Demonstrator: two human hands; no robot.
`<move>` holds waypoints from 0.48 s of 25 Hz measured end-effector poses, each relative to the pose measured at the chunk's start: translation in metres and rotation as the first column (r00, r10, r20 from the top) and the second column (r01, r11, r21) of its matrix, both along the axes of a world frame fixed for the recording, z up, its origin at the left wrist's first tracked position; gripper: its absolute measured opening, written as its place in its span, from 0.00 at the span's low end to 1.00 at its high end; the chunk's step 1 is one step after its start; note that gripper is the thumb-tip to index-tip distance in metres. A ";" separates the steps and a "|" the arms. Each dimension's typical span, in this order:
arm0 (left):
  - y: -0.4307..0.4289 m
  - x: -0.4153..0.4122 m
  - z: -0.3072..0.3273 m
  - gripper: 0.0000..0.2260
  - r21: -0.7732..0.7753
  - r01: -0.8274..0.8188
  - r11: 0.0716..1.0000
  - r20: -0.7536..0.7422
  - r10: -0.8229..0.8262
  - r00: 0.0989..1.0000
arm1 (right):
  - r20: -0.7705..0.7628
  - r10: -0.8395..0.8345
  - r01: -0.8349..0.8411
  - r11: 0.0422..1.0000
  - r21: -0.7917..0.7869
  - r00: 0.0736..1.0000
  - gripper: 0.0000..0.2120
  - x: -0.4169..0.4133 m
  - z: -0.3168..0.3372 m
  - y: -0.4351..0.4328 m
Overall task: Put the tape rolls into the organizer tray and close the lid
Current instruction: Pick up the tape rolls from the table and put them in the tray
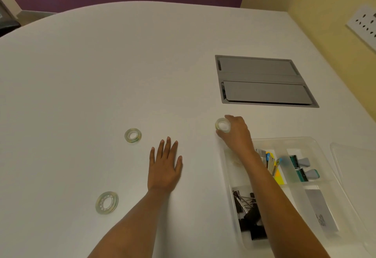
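Clear tape roll (222, 124) gripped in right hand (236, 133), just beyond tray (232, 176) | left hand (164, 166) flat, open | three rolls total

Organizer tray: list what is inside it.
The tray holds black binder clips, coloured sticky notes, two teal clips and a grey card. The right forearm covers part of the left compartments.
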State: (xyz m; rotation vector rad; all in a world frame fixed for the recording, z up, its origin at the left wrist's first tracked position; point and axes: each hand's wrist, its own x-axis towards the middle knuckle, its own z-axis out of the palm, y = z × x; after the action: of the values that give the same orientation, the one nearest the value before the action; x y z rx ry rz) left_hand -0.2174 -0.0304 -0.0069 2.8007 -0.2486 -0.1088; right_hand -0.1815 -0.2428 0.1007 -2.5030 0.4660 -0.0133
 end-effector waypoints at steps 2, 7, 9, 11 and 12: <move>-0.001 0.000 0.000 0.25 -0.011 -0.001 1.000 0.000 0.001 1.000 | -0.066 -0.005 0.003 1.000 -0.024 0.998 0.26 -0.020 0.007 -0.012; 0.001 0.001 0.000 0.25 -0.010 -0.002 1.000 -0.004 0.002 1.000 | -0.150 -0.029 0.018 0.997 -0.073 0.988 0.26 -0.058 0.012 -0.025; 0.000 0.001 0.000 0.25 -0.023 -0.003 1.000 -0.002 0.003 1.000 | -0.190 -0.030 0.008 0.993 -0.116 0.981 0.25 -0.069 0.007 -0.024; 0.000 0.001 0.001 0.24 -0.036 -0.003 0.999 -0.006 0.003 1.000 | -0.233 -0.005 -0.038 0.983 -0.180 0.973 0.24 -0.075 0.000 -0.022; 0.000 0.000 0.001 0.24 -0.036 -0.002 0.999 -0.006 0.002 1.000 | -0.250 0.016 -0.076 0.970 -0.230 0.968 0.24 -0.077 -0.004 -0.022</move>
State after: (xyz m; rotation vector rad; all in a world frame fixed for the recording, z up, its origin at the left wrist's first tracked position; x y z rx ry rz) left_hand -0.2169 -0.0308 -0.0064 2.7639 -0.2435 -0.1115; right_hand -0.2583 -0.2652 0.0971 -2.7663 0.5331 0.2791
